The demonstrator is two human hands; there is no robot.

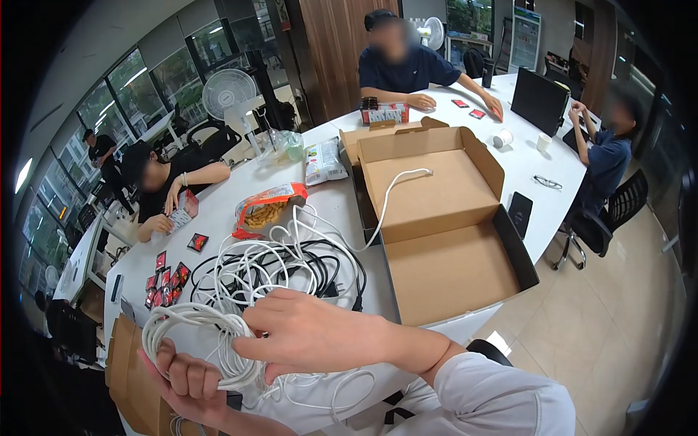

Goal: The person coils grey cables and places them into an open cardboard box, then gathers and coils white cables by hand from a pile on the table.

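Note:
My left hand (pixel 190 381) has its fingers wrapped round a coil of white cable (pixel 207 316) near the front edge of the table. On the coil's right side, my right hand (pixel 302 330) grips the cable between thumb and fingers. Loose white cable (pixel 356 389) hangs below the hands. Just beyond them lies a tangle of white cables (pixel 273 251) mixed with black cables (pixel 356 265). One white cable end (pixel 414 172) reaches over the open cardboard box (pixel 451 272) on the right.
An opened snack bag (pixel 273 207) and a white-and-green packet (pixel 325 161) lie behind the tangle. Small red packets (pixel 167 283) are at left, another cardboard box (pixel 134 370) at lower left. A phone (pixel 518 213), glasses (pixel 547 182) and monitor (pixel 539 100) stand right. Several people sit around.

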